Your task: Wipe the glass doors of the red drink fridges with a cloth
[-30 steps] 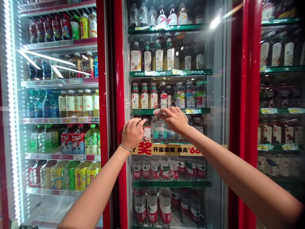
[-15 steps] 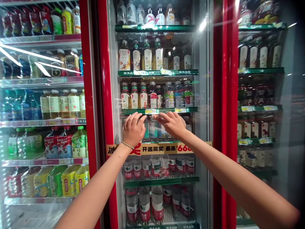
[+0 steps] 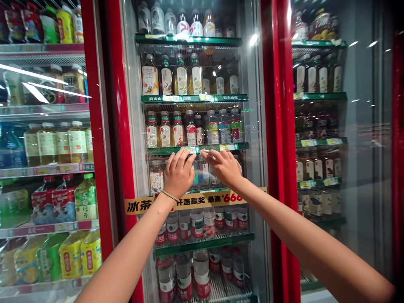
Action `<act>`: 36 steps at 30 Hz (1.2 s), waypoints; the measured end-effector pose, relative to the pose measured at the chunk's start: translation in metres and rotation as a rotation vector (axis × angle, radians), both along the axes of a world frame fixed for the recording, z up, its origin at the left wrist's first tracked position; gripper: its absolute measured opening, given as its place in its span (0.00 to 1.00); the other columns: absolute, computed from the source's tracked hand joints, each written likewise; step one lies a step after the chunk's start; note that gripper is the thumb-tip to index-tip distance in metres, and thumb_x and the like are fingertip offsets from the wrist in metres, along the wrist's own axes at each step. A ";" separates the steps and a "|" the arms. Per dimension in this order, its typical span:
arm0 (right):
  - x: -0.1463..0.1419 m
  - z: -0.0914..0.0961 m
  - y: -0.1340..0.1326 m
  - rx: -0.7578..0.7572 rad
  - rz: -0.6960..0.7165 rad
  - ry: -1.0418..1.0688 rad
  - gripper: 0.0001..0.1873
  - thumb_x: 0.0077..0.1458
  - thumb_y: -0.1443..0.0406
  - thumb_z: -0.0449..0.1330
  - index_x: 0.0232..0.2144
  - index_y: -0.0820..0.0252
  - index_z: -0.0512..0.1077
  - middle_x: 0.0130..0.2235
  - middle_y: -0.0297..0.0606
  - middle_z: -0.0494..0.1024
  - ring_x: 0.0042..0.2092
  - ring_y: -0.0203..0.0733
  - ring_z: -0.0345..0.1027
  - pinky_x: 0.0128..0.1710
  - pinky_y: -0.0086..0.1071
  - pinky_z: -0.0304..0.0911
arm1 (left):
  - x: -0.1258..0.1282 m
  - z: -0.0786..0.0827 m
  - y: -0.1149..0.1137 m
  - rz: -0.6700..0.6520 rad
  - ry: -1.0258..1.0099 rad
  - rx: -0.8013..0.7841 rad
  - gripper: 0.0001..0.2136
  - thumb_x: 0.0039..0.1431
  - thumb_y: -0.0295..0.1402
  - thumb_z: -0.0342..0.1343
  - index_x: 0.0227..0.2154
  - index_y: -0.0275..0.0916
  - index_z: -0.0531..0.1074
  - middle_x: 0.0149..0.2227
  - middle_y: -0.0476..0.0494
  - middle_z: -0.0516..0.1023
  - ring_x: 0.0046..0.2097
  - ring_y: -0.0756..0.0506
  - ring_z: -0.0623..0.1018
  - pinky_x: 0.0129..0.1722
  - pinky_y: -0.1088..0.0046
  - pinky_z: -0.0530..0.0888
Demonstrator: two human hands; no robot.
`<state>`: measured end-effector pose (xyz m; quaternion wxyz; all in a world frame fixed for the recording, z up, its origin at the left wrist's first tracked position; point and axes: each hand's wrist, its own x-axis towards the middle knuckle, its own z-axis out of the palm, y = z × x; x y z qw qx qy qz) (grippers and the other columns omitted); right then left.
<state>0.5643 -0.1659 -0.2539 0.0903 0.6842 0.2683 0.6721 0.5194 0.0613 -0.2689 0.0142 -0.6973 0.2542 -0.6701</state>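
Note:
Both hands are raised in front of the glass door of a drinks fridge, their fingertips turned toward each other with a small gap. My left hand [image 3: 179,172] is open, fingers stretched and slightly bent, with a thin band at the wrist. My right hand [image 3: 224,167] has its fingers extended leftward, partly overlapping one another; I see nothing held. Whether either hand touches the glass I cannot tell. Behind them are a green shelf edge [image 3: 164,150] with price tags and a row of bottles [image 3: 155,179], partly hidden. A gold banner [image 3: 217,197] crosses the door below the hands.
Shelves of tea bottles [image 3: 181,78] stand above, and red-labelled water bottles [image 3: 202,273] below. A red door frame [image 3: 121,126] borders the left side. Another fridge with cartons and yellow drink packs [image 3: 70,256] is at left; a further one holds dark bottles [image 3: 322,78] at right.
The view has turned rightward, so the fridges have shifted left in the picture. Both hands keep almost the same pose and place in view, now more to the right relative to the shelves.

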 end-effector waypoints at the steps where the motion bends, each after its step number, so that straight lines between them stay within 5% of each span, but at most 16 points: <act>1: 0.000 0.001 -0.003 -0.029 -0.006 -0.004 0.33 0.68 0.70 0.50 0.71 0.43 0.55 0.54 0.39 0.75 0.42 0.47 0.59 0.42 0.42 0.52 | 0.000 0.000 -0.002 -0.002 0.003 -0.003 0.22 0.66 0.29 0.52 0.62 0.43 0.68 0.63 0.38 0.73 0.69 0.36 0.66 0.71 0.48 0.60; 5: -0.002 0.002 -0.009 0.141 -0.041 -0.018 0.34 0.67 0.71 0.49 0.72 0.46 0.53 0.55 0.43 0.74 0.46 0.50 0.60 0.43 0.43 0.53 | 0.002 0.001 -0.013 0.002 0.002 -0.021 0.21 0.67 0.30 0.52 0.62 0.42 0.68 0.63 0.37 0.72 0.69 0.36 0.66 0.71 0.48 0.60; 10: -0.001 -0.003 -0.020 -0.038 -0.024 0.076 0.36 0.66 0.70 0.51 0.72 0.41 0.52 0.55 0.41 0.73 0.44 0.48 0.60 0.41 0.42 0.54 | 0.004 0.000 -0.028 -0.020 0.025 -0.011 0.21 0.67 0.31 0.52 0.63 0.41 0.67 0.64 0.37 0.71 0.70 0.36 0.65 0.72 0.47 0.59; 15: 0.002 -0.008 -0.031 0.228 -0.008 0.049 0.37 0.65 0.71 0.48 0.72 0.43 0.52 0.55 0.45 0.72 0.46 0.50 0.62 0.43 0.43 0.56 | 0.007 -0.003 -0.040 -0.022 0.019 0.003 0.21 0.67 0.31 0.52 0.63 0.41 0.67 0.64 0.38 0.72 0.70 0.37 0.66 0.72 0.48 0.59; 19: 0.003 -0.011 -0.042 0.054 -0.041 0.064 0.38 0.64 0.71 0.50 0.72 0.40 0.51 0.55 0.43 0.73 0.44 0.49 0.62 0.42 0.42 0.56 | 0.009 -0.005 -0.046 -0.030 0.034 -0.008 0.21 0.67 0.31 0.52 0.62 0.40 0.68 0.65 0.38 0.71 0.70 0.37 0.66 0.72 0.49 0.58; 23: 0.004 -0.014 -0.054 0.263 -0.055 -0.018 0.37 0.65 0.73 0.47 0.73 0.46 0.50 0.54 0.46 0.73 0.44 0.49 0.63 0.41 0.41 0.56 | 0.010 -0.005 -0.054 -0.018 0.011 -0.015 0.21 0.68 0.31 0.52 0.63 0.39 0.67 0.65 0.37 0.71 0.70 0.37 0.66 0.73 0.49 0.57; 28: 0.002 -0.017 -0.072 0.010 -0.087 0.036 0.38 0.65 0.73 0.47 0.73 0.45 0.48 0.54 0.44 0.75 0.43 0.48 0.64 0.40 0.41 0.58 | 0.012 -0.004 -0.069 -0.038 0.027 0.010 0.22 0.68 0.31 0.52 0.63 0.40 0.67 0.64 0.37 0.71 0.70 0.36 0.66 0.72 0.48 0.58; 33: -0.001 -0.019 -0.089 0.331 -0.137 0.009 0.35 0.67 0.72 0.44 0.73 0.50 0.48 0.54 0.49 0.74 0.46 0.50 0.66 0.41 0.41 0.57 | 0.015 -0.005 -0.085 -0.075 0.047 0.005 0.22 0.67 0.31 0.52 0.63 0.40 0.67 0.65 0.38 0.71 0.70 0.37 0.65 0.73 0.48 0.56; 36: -0.003 -0.023 -0.094 0.140 -0.164 0.057 0.38 0.65 0.73 0.45 0.74 0.50 0.44 0.55 0.47 0.74 0.45 0.48 0.66 0.43 0.41 0.56 | 0.017 -0.008 -0.092 -0.068 0.051 0.014 0.22 0.67 0.31 0.52 0.63 0.41 0.67 0.65 0.37 0.71 0.70 0.37 0.65 0.73 0.47 0.55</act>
